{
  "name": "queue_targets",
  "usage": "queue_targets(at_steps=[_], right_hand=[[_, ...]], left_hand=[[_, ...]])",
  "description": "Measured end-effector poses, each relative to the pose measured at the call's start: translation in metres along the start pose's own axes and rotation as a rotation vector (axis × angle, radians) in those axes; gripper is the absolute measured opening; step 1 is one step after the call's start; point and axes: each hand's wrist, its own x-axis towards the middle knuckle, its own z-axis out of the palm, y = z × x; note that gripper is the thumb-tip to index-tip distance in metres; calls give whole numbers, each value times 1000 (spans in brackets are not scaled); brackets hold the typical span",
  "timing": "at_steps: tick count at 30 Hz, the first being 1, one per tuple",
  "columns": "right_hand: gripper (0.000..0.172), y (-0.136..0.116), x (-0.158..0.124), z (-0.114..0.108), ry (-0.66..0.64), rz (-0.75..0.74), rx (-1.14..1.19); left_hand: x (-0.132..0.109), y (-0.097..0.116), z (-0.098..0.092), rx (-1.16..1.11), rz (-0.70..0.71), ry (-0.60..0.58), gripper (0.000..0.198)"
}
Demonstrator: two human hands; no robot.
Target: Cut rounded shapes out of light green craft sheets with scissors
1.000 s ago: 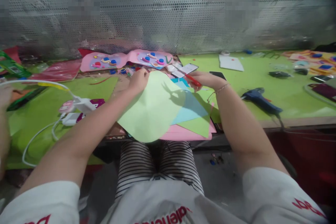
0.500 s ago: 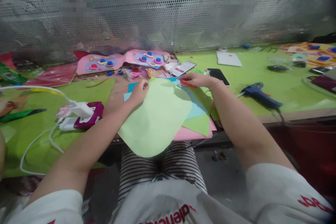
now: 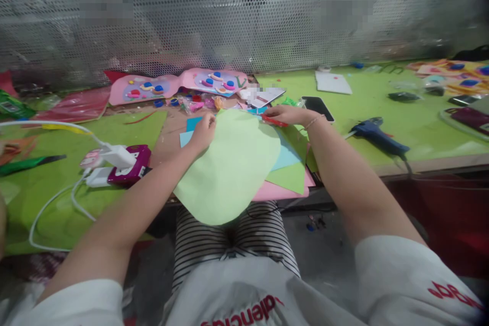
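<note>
My left hand (image 3: 205, 131) pinches the upper left edge of a large, rounded sheet of pale green paper (image 3: 229, 168). The sheet hangs over the table's front edge above my lap. At its upper right edge, my right hand (image 3: 287, 113) is closed around red-handled scissors (image 3: 274, 121); their blades are mostly hidden by the hand and paper. Under the green sheet lie blue paper (image 3: 286, 155), brighter green paper (image 3: 292, 177) and pink paper (image 3: 280, 191).
A purple power adapter (image 3: 132, 163) with white plugs and cables stands left. To the right lie a blue glue gun (image 3: 380, 137) and a black phone (image 3: 318, 107). Pink decorated pieces (image 3: 178, 86) rest at the back, before a perforated metal panel (image 3: 229, 15).
The pale green sheet has shifted slightly, its right edge a little farther right. Both hands keep their holds in nearly the same places. The camera view has tilted a little.
</note>
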Motion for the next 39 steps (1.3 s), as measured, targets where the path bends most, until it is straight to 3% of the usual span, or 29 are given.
queue_targets(at_steps=[23,39], right_hand=[[40,-10,-8,0,-61,13,123],[44,-10,-7,-1,-87,22,150]], left_hand=[[-9,17,-8,20,-19,-16,15],[-3,5,-3,-5,-9,-6,12]])
